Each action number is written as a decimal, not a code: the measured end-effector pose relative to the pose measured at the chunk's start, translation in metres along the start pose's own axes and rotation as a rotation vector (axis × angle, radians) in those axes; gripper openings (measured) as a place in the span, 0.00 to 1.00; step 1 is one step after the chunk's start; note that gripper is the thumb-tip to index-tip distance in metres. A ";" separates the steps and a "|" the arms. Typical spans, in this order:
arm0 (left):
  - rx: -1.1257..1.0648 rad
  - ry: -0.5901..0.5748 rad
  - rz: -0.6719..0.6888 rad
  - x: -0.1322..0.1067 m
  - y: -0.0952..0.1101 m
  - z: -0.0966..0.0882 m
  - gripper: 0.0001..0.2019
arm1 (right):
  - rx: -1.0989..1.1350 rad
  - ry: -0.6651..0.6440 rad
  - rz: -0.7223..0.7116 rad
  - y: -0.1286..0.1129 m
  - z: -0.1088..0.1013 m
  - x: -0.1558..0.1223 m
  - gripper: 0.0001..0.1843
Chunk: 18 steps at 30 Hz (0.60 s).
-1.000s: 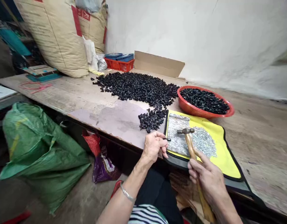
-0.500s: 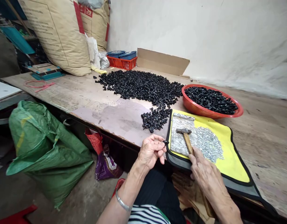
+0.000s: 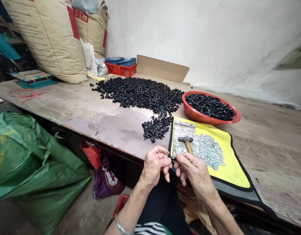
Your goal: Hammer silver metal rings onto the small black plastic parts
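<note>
My left hand point(image 3: 156, 164) pinches a small black plastic part point(image 3: 173, 158) between thumb and fingertips, just off the table's front edge. My right hand point(image 3: 191, 168) meets it from the other side, thumb and forefinger closed at the part's right end. Whatever tiny thing those fingertips hold is hidden. Behind the hands a hammer point(image 3: 187, 141) with a wooden handle lies on a worn metal plate point(image 3: 181, 130). Beside the plate, small silvery metal pieces point(image 3: 211, 151) are heaped on a yellow cloth point(image 3: 234, 171) with black edging.
Black parts form a large pile point(image 3: 140, 93) and a smaller heap point(image 3: 155, 128) on the wooden table point(image 3: 42, 106). A red bowl point(image 3: 209, 120) holds more. Farther back are a red basket point(image 3: 121, 69), cardboard point(image 3: 161, 68) and sacks point(image 3: 50, 39). A green sack point(image 3: 37, 173) stands left of the table.
My right hand has let go of the hammer, which now lies on the plate, and has come left to meet my left hand at the black part. The view has shifted slightly.
</note>
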<state>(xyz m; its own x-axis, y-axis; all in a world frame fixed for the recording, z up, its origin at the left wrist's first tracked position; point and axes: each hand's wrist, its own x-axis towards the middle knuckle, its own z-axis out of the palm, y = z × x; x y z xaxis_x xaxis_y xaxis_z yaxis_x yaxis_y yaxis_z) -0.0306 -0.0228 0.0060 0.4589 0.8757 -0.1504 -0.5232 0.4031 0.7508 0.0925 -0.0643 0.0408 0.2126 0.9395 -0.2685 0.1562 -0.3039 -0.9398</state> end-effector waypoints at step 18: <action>0.463 0.202 0.081 0.010 -0.010 0.002 0.14 | 0.165 0.252 -0.143 -0.077 -0.107 0.108 0.07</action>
<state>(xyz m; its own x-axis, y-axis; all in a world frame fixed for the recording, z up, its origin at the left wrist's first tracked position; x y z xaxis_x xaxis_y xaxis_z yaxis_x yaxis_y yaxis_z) -0.0192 -0.0189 -0.0013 0.2581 0.9517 -0.1665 -0.1574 0.2115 0.9646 0.2070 0.0438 0.1066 0.4350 0.8959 -0.0900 0.0479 -0.1229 -0.9913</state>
